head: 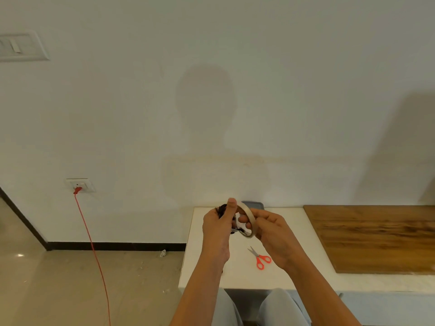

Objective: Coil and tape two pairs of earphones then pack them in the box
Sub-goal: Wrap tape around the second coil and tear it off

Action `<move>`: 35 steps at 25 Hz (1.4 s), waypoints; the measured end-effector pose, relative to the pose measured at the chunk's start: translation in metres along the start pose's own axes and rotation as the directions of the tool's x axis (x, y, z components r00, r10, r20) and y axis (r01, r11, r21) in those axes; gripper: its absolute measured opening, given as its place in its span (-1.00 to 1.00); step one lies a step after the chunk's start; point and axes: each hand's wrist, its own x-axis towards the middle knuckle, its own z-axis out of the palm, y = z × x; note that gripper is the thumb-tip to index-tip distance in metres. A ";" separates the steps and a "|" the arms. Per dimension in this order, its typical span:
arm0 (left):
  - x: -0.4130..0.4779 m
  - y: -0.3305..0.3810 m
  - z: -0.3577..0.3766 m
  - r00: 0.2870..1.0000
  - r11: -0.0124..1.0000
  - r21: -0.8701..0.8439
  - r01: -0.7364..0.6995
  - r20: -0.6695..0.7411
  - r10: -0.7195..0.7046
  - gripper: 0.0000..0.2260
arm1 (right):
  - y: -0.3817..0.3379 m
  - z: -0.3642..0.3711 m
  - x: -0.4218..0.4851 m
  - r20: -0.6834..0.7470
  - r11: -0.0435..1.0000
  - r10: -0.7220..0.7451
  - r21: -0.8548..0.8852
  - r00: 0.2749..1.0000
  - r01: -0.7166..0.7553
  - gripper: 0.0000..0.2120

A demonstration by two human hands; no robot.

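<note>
Over a white table (pixel 207 267) against a bare wall, the left hand (pixel 216 228) pinches a dark coil of earphones (pixel 221 209) close beside the right hand (pixel 270 231), which grips a tape roll (pixel 249 220), apparently to bind the coil, with red scissors (pixel 260 257) nearby and a grey box (pixel 255 204) behind.

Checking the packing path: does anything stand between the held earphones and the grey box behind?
Only the tape roll in the right hand, held in front of the box; the left hand holds the earphones beside it. Nothing else visible.
</note>
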 end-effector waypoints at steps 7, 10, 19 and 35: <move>-0.004 -0.002 -0.007 0.912 0.822 0.403 -0.403 0.097 0.400 -0.78 | 0.000 -0.008 0.007 -0.053 0.942 -0.118 -0.322 0.992 0.095 -0.81; -0.003 -0.001 -0.009 0.882 0.763 0.442 -0.471 0.208 0.424 -0.73 | -0.007 -0.011 0.007 -0.075 0.881 -0.145 -0.463 0.987 0.095 -0.86; -0.002 0.006 -0.006 0.858 0.649 0.565 -0.510 0.276 0.433 -0.80 | -0.013 -0.011 0.004 -0.041 0.764 -0.168 -0.637 0.985 0.104 -0.85; 0.000 -0.010 -0.002 0.888 0.740 0.492 -0.459 0.266 0.374 -0.83 | 0.010 -0.008 0.009 -0.104 0.776 -0.225 -0.620 0.969 0.114 -0.79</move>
